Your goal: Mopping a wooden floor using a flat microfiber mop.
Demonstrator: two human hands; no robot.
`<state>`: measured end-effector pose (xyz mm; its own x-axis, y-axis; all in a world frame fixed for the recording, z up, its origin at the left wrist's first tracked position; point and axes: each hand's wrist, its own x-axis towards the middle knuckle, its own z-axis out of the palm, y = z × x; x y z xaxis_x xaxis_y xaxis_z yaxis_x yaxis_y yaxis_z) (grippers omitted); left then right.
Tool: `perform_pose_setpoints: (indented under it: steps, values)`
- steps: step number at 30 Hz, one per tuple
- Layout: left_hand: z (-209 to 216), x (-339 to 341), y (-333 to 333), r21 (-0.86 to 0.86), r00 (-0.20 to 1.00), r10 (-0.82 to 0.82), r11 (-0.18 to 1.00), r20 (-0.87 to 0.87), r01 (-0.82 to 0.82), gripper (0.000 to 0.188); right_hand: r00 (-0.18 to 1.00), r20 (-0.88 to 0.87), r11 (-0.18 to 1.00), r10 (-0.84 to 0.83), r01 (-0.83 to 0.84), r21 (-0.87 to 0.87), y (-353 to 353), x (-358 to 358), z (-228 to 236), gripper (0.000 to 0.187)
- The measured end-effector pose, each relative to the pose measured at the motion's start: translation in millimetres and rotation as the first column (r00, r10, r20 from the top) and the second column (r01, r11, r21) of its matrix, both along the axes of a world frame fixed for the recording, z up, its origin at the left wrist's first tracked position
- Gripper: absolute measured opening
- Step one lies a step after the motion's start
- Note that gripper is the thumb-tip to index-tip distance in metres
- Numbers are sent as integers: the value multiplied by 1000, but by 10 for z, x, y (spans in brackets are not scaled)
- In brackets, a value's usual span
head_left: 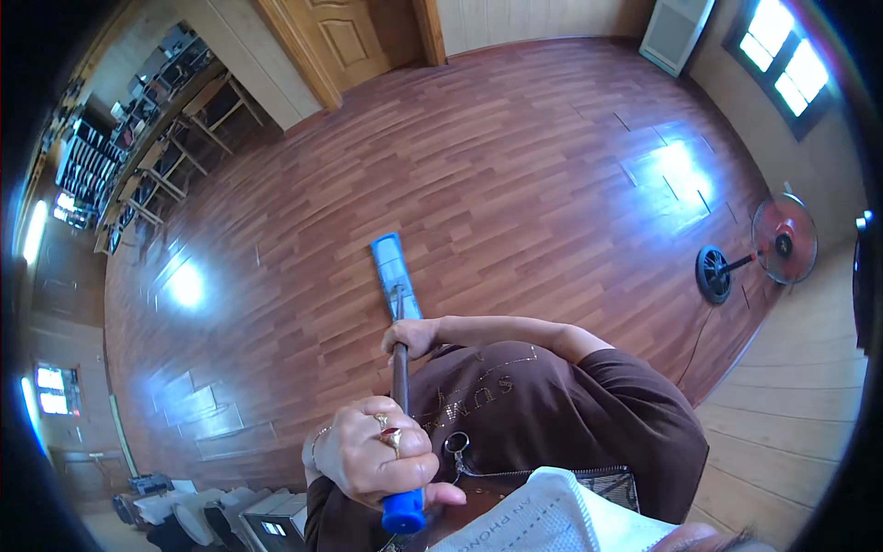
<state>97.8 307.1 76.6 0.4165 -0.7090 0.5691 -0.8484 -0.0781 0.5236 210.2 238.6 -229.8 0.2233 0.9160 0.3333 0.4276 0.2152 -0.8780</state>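
A flat mop with a light blue, rectangular head lies against the wood-patterned floor ahead of me. Its dark pole rises toward me and ends in a blue cap. Near that cap, my left hand, wearing rings and a bracelet, is wrapped round the top of the pole. Lower down, closer to the mop head, my right hand is closed round the same pole, with the right forearm crossing in front of my brown shirt.
A standing fan is at the right wall, its cord trailing over the floor. Stools line a long counter at the far left. Grey-white items stand at the lower left. A wooden door is at the back.
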Motion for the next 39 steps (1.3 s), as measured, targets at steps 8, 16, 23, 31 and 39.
perform_pose_setpoints:
  steps: [8, 16, 23, 31, 39]
  values:
    - [-136, -1, 522, -90, 983, 183, 980, 26, -180, 37, 996, 81, 988, -25, 37, -148, 346, 299, -51, 11]
    - [-563, 515, 583, -80, 987, 113, 989, -116, -123, 32, 927, 244, 880, -285, 354, -316, -388, 945, -378, 11]
    - [-914, 1323, 167, -18, 920, -117, 993, -373, 118, 24, 691, 302, 655, -656, 721, -227, -1777, 1162, -771, 15]
    - [-1373, 2089, -877, -157, 699, -356, 929, -620, 334, 21, 255, 367, 156, -894, 947, -279, -3302, 654, -970, 16]
    - [-1452, 2508, -1600, -63, 580, -371, 875, -725, 480, 20, -7, 410, -188, -912, 896, -403, -4034, 161, -760, 26]
